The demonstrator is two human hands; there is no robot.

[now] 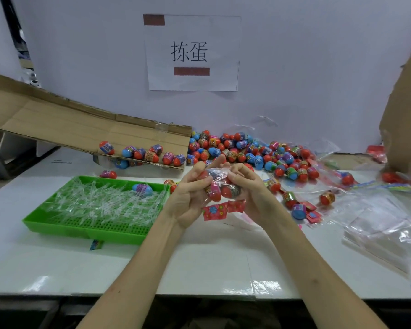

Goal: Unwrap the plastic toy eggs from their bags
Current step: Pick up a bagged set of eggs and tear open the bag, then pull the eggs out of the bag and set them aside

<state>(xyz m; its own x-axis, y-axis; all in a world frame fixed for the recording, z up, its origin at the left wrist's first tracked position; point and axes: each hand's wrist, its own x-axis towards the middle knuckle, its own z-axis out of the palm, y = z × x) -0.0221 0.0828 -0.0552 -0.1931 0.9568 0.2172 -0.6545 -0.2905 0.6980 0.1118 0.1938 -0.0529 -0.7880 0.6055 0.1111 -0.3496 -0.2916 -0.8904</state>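
Observation:
Both my hands hold a clear plastic bag of toy eggs (220, 188) above the white table, in the middle of the view. Red and pink eggs show through the plastic, and its red flowered header card (217, 210) hangs below. My left hand (191, 195) grips the bag's left side with the thumb across it. My right hand (252, 188) pinches the top of the bag with curled fingers. A big heap of loose red and blue eggs (247, 150) lies behind my hands against the wall.
A green tray (57, 224) with clear plastic strips and one blue egg (142, 189) sits at the left. A slanted cardboard flap (81, 129) holds several eggs. Empty clear bags (377, 224) and torn header cards lie at the right, beside a cardboard box (403, 119).

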